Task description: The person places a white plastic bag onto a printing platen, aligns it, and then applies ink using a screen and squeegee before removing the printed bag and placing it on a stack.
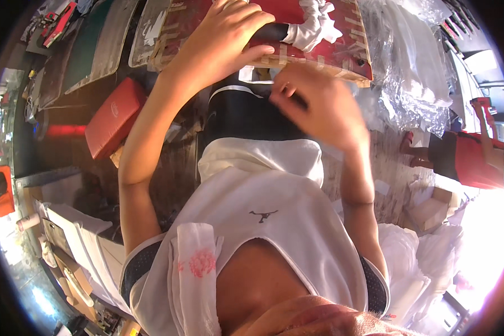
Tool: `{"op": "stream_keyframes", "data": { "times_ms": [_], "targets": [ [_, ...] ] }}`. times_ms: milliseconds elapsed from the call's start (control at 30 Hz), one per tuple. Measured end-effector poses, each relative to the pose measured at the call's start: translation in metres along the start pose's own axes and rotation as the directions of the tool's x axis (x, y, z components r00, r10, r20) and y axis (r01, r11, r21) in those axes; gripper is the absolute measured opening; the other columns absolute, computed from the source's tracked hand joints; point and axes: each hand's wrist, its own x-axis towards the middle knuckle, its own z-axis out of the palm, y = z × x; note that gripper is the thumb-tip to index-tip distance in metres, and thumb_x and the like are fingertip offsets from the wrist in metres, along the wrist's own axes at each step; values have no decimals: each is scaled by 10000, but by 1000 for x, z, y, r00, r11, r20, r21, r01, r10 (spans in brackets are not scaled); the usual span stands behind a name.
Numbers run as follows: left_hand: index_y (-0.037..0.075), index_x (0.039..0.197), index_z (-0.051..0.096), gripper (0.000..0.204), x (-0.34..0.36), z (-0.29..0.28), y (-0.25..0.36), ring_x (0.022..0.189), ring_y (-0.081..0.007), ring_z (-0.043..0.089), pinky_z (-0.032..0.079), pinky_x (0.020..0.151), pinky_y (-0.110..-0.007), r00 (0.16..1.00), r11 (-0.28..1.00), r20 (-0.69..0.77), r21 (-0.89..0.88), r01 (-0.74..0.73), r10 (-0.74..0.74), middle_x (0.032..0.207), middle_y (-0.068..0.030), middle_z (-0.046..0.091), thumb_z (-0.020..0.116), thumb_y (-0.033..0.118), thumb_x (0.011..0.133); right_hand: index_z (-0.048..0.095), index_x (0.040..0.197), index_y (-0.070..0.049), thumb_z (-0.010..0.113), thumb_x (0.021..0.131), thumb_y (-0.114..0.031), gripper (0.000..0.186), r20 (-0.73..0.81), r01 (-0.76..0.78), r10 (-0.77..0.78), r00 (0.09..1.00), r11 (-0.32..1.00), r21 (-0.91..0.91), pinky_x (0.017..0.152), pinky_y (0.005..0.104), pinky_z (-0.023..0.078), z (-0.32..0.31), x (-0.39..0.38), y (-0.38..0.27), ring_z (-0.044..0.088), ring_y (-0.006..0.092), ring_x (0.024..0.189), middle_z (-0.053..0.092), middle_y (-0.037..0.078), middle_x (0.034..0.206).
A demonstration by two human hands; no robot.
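My left hand (229, 45) is at the top of the view on a red board (347, 50) with taped edges, its fingers curled around a dark piece (270, 33) and its thumb stretched along below it. Crumpled white cloth (313, 25) adjoins that dark piece on the board. My right hand (316, 103) is below the board's front edge, in front of my body, with curled fingers blurred by motion; whether it holds anything is unclear.
A red box (112, 117) sits left of my left forearm. Clear plastic sheeting (409, 84) lies right of the board. A person in red (476, 162) is at the right. Stacked white material (95, 235) is at lower left, white bundles (409, 257) at lower right.
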Motion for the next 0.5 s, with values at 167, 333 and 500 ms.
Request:
{"op": "stream_keyframes", "data": {
  "times_ms": [167,333,500],
  "targets": [
    [44,1322,605,626,2,-5,3,1323,-378,499,337,1183,-486,997,1000,78,-12,0,1,1256,-142,638,814,360,823,699,1138,-80,799,817,-242,373,-212,194,-329,920,854,-483,958,433,503,-49,42,21,619,287,1146,701,76,1069],
    [7,1251,630,622,1,-7,6,1258,-369,547,364,1128,-500,996,998,84,50,-28,24,1197,-171,658,852,350,782,676,1186,-37,772,845,-280,430,111,328,-326,939,744,-583,1046,441,437,-72,58,10,592,313,1150,676,113,1154],
    [-2,1255,607,647,19,-6,-1,1211,-364,576,358,1084,-526,954,999,299,-5,38,-35,1161,-167,668,867,326,761,700,1135,-69,799,806,-258,393,272,424,-326,905,655,-626,994,441,450,-77,80,31,631,291,1098,706,89,1046]
  ]
}}
